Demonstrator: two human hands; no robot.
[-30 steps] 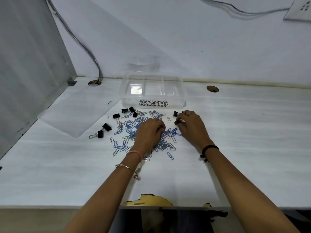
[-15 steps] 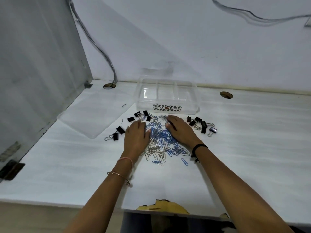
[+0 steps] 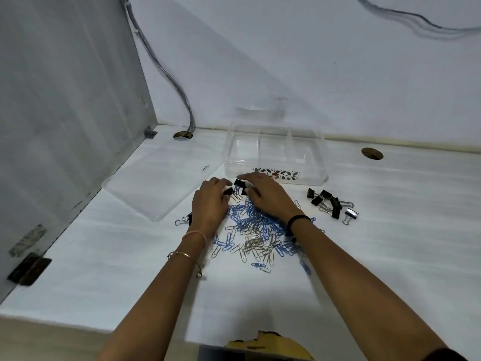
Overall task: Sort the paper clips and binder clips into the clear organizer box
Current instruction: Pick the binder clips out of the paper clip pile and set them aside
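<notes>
One clear organizer box (image 3: 276, 155), three compartments, upper centre. Six binder clips (image 3: 331, 204) grouped at its right. Paper clips (image 3: 256, 237) uncountable, mid-frame. Left hand (image 3: 210, 204) and right hand (image 3: 268, 195) each touch black clips; grip indeterminate.

I am seeing the paper clips (image 3: 256, 231), blue and silver, lying heaped flat at the white table's centre. Black binder clips (image 3: 328, 201) are clustering at their 2 o'clock, a few (image 3: 237, 186) at 12. The clear organizer box (image 3: 276, 155) is standing open, empty, beyond at 12 o'clock.
</notes>
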